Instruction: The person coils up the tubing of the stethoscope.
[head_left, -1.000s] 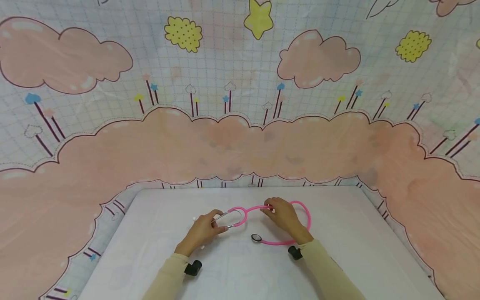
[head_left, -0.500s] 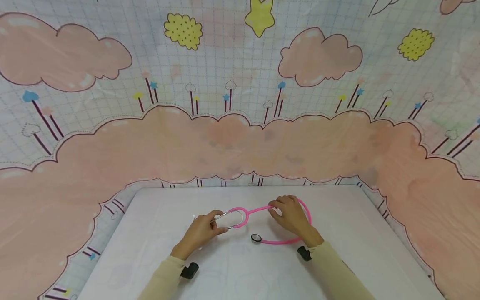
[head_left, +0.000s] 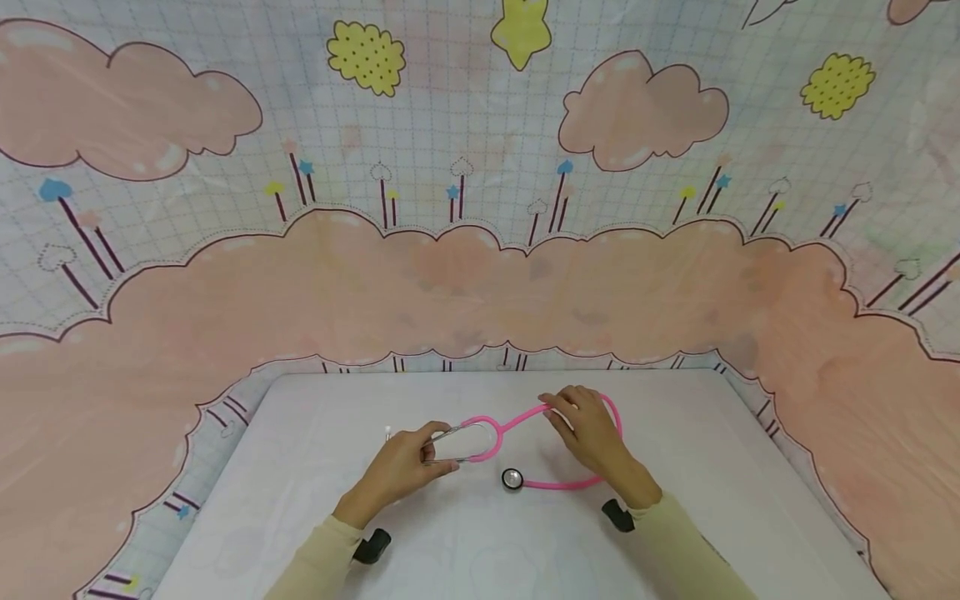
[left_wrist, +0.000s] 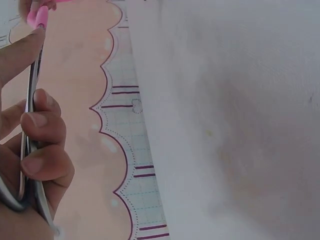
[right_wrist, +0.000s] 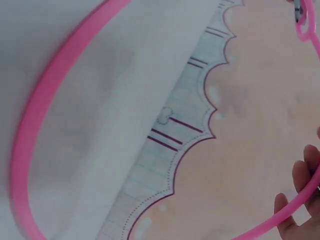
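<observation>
A stethoscope with pink tubing (head_left: 500, 433) stretches between the two hands in the head view. My left hand (head_left: 393, 468) grips its metal ear tubes (left_wrist: 31, 95), fingers curled round them in the left wrist view. One pale eartip (head_left: 387, 432) sticks out behind that hand. Farther along, my right hand (head_left: 596, 429) holds the single pink tube, which crosses its fingers (right_wrist: 282, 210) at the lower right of the right wrist view. From there the tube loops round behind the right hand and back to the round chest piece (head_left: 512, 479) lying on the white table.
The white tabletop (head_left: 465, 550) reaches to a patterned cloth backdrop (head_left: 465, 292) of clouds and stars at the back and sides. Dark wrist cameras, such as the left one (head_left: 372, 547), sit below both hands.
My right hand has shifted right along the tube, and the tube near it now slants upward. The ear tubes have turned slightly in my left hand, which moved a little left. The chest piece tilted to face up.
</observation>
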